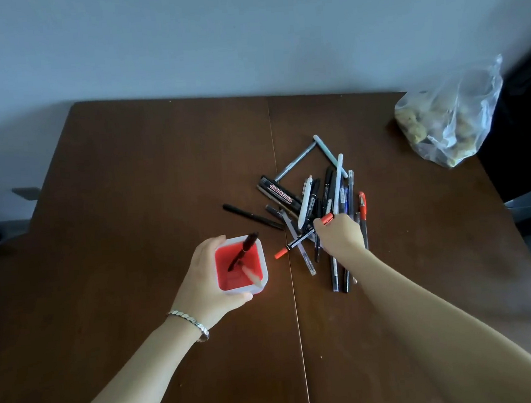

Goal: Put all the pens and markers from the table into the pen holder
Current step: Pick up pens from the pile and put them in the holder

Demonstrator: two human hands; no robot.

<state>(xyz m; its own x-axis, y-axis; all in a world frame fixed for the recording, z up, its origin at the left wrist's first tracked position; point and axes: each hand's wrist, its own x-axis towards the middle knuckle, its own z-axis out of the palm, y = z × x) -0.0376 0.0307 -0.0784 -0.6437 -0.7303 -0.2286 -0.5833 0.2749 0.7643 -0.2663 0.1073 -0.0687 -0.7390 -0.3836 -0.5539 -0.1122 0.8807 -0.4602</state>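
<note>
A square pen holder with a red inside and a white rim stands on the brown table. My left hand grips its left side. A black pen and a pale pen stand in it. To its right lies a loose pile of pens and markers, among them a black whiteboard marker. My right hand rests on the pile's near end, fingers closed around a marker with orange ends that slants toward the holder.
A clear plastic bag with yellowish lumps sits at the table's far right corner. A single black pen lies left of the pile. A seam runs down the tabletop's middle. The wall is behind the table.
</note>
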